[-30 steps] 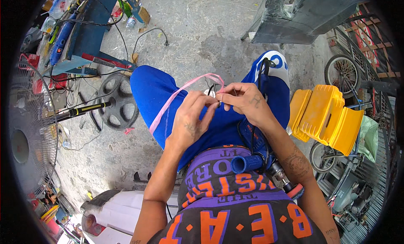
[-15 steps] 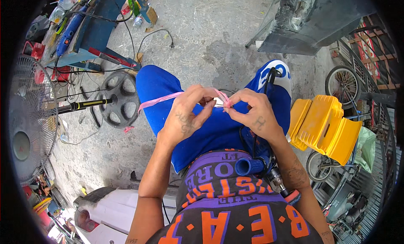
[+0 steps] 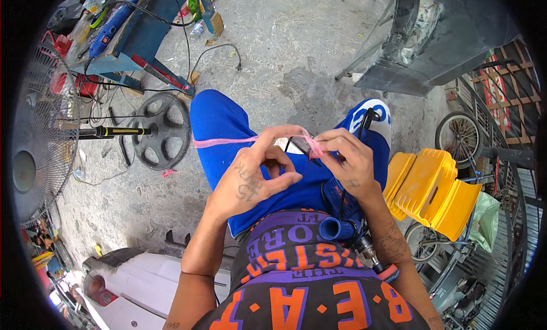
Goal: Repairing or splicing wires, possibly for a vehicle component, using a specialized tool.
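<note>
**Pink plastic string pinched between both hands over the lap**

The left hand [image 3: 250, 179] pinches a thin pink plastic string [image 3: 228, 141] between thumb and fingertips; the strand runs leftward across the blue-trousered thigh. The right hand [image 3: 347, 159] pinches the string's bunched end around a black cable [image 3: 359, 125], just above the knees. A blue power drill [image 3: 345, 224] lies in the lap. Yellow plastic stools [image 3: 433, 190] stand to the right.

You get bright, even daylight across the concrete floor [image 3: 296, 51]; shadows are soft and short; no strong glare; the centre is sharp, your hands crisp; fisheye bends straight edges near the rim; a black vignette rings the frame; far corners look smeared.
</note>
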Demonstrator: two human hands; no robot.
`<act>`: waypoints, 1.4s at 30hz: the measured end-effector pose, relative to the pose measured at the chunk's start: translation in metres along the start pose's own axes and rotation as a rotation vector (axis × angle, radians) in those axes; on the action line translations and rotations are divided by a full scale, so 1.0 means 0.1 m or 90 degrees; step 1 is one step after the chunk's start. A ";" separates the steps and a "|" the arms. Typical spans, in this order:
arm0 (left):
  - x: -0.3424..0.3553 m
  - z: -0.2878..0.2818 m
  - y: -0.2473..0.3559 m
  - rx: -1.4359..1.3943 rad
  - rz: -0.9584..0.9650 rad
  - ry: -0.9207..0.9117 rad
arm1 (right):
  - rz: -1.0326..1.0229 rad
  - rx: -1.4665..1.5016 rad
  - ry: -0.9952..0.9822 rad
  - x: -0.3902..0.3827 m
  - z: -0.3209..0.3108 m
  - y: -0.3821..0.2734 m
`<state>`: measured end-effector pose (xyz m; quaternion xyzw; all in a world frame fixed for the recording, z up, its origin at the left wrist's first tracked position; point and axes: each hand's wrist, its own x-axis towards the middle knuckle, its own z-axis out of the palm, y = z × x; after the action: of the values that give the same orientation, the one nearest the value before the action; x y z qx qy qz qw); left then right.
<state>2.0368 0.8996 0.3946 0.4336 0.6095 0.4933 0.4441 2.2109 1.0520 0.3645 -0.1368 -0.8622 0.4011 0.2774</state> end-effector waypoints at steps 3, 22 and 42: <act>-0.06 -0.10 0.16 0.007 0.050 0.024 | -0.060 0.045 0.018 -0.06 0.00 -0.01; 0.27 -0.12 0.14 -0.050 0.144 -0.143 | -0.217 0.078 0.063 -0.03 -0.13 -0.21; -0.01 -0.32 -0.23 -0.244 0.086 0.137 | -0.112 0.209 0.002 0.02 0.04 -0.24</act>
<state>2.0041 0.8887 0.3761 0.3261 0.5184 0.6720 0.4164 2.2069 1.0352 0.3812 -0.0142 -0.7934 0.5103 0.3316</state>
